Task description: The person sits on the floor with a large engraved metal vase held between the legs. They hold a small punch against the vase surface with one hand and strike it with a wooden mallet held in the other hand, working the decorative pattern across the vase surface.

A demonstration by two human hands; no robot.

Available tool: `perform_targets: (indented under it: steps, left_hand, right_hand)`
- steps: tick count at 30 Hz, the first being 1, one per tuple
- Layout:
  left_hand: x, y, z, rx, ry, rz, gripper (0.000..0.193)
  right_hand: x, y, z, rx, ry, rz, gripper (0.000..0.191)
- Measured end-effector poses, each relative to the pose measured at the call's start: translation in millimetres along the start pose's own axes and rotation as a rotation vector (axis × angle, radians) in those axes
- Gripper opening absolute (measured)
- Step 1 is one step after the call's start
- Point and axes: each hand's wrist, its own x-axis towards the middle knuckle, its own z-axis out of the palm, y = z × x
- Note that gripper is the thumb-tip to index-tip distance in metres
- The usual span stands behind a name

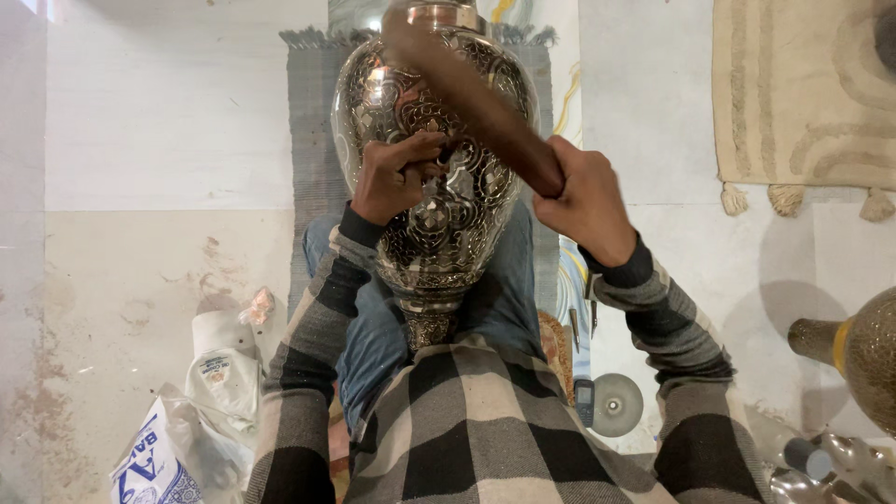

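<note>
Sitting on the floor w/ a big shiny metal vase (439,177) lying across the lap, neck end near the belly, wide part pointing away. It has tiny leaf and flower patterns cut all over it.

Left hand (397,177) rests on the front of the vase, fingers curled tight together round a small dark tool (446,155), tip touching the metal. Can't tell exactly what kind of tool, it's mostly hidden.

Right hand (583,201) is up beside the vase, fingers wrapped shut round a brown wooden stick (471,98). Stick slants up & left across the vase, blurry at the top end.

Under the vase: blue jeans (369,331) & a grey mat (313,121). Sleeves are grey-and-black check.

Other stuff: white & blue bag (163,462) on the floor at the left, near a white tub (222,369). A gold-coloured vase (863,350) at the right edge, well apart. A round grey disc (618,403) just beside a small phone (584,401). Cream rug (803,89) w/ tassels, top right.
</note>
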Motion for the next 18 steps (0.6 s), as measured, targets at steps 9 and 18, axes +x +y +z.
perform_targets:
  steps: [9, 18]
  left_hand:
    - [-8, 6, 1, -0.22, 0.186, -0.136, 0.033]
    - [-15, 4, 4, -0.093, 0.234, -0.07, 0.034]
  right_hand:
    - [-24, 21, 43, 0.658, -0.023, 0.21, 0.032]
    - [-20, 25, 41, 0.471, -0.001, 0.179, 0.034]
